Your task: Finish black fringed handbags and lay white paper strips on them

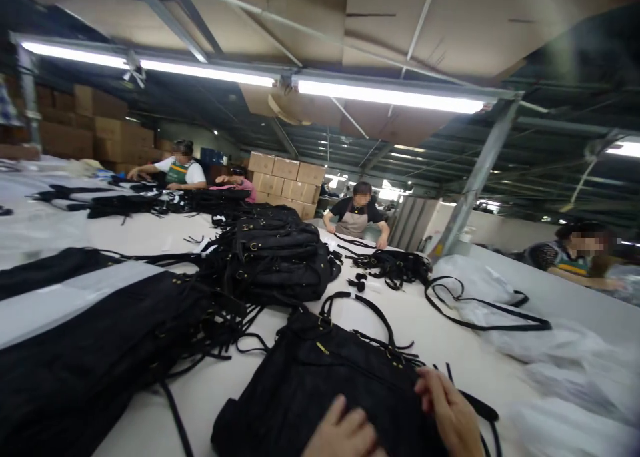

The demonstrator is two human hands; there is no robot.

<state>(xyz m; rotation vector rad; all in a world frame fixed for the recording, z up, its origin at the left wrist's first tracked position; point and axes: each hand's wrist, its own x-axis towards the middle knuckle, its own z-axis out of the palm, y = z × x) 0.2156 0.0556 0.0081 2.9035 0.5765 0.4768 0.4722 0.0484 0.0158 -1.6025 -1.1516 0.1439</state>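
A black handbag lies flat on the white table right before me. It has a looped handle, small brass-coloured fittings and a short yellow zip pull. My left hand rests on the lower front of this bag, fingers spread and slightly bent. At the bag's right side is my right hand, its fingers loosely bent against the edge and not visibly closed on anything. A black strap passes beside the right hand. The lower parts of both hands are cut off by the frame's bottom edge.
More black bags with white sheeting lie to the left. A pile of black bags stands behind, near loose black straps. Clear plastic bags cover the right side, by a metal post. Several people work around the table.
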